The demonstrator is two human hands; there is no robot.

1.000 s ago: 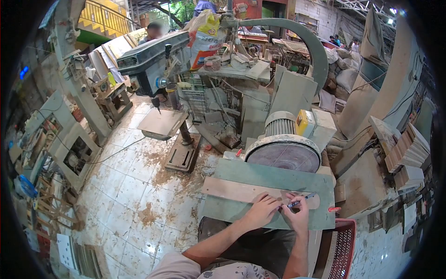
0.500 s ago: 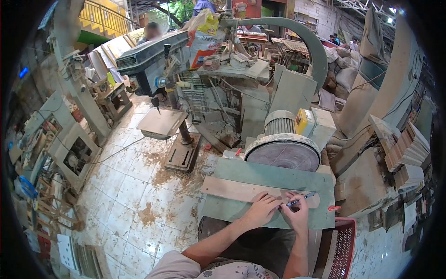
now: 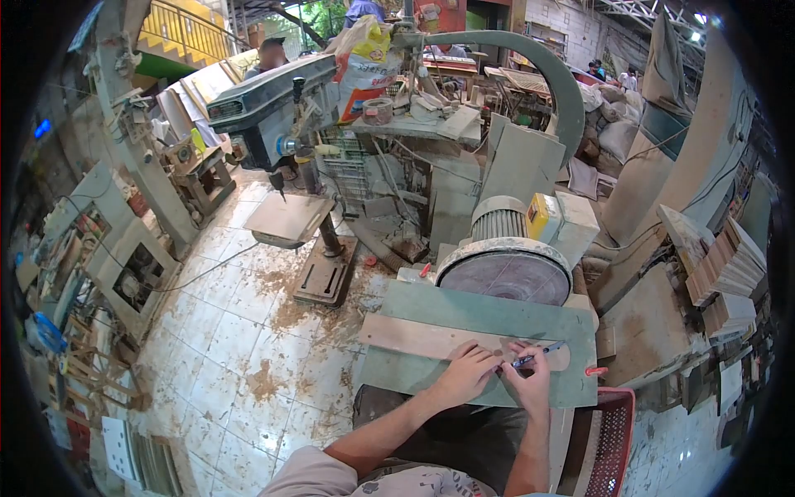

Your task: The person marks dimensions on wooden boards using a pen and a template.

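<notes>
Left hand (image 3: 465,374) pressed flat on wooden board (image 3: 414,338), fingers together; right hand (image 3: 530,385) pinching blue pen (image 3: 537,356), tip on the board. Board lies across green sander table (image 3: 489,311). Beyond: sanding disc (image 3: 507,277), drill press (image 3: 281,108), a person at the far back

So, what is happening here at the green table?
A person works at a board that lies on the table, just in front of the sanding disc. The left hand rests on the board and holds it down. The right hand grips a pen, with its tip down at the board beside the left fingers.
</notes>
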